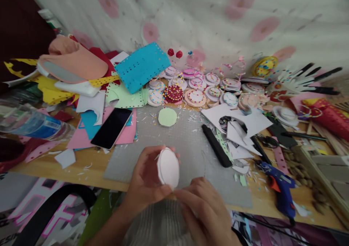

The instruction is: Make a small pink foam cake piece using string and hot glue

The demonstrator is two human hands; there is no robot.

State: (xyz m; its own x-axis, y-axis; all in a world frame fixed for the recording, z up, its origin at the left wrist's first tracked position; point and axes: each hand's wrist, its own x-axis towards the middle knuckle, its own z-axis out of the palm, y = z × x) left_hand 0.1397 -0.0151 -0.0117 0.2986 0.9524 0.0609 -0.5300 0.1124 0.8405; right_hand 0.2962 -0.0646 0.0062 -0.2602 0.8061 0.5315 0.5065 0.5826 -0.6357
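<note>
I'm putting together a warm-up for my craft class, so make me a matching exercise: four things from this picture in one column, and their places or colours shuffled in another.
Things:
1. Plain white disc
2. Glue gun
3. Phone
4. Pale green disc

Places or colours:
A. Lying across a pink sheet
B. Flat on the grey mat
C. Held in the left hand
D. Blue with an orange trigger

Pairs: 1-C, 2-D, 3-A, 4-B

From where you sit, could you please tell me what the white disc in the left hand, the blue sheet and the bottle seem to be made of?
White disc: matte, probably card or foam, given its flat, shineless face. Blue sheet: matte, perhaps foam or felt, being evenly coloured without gloss. Bottle: likely glossy clear plastic, see-through with bright highlights.
</note>
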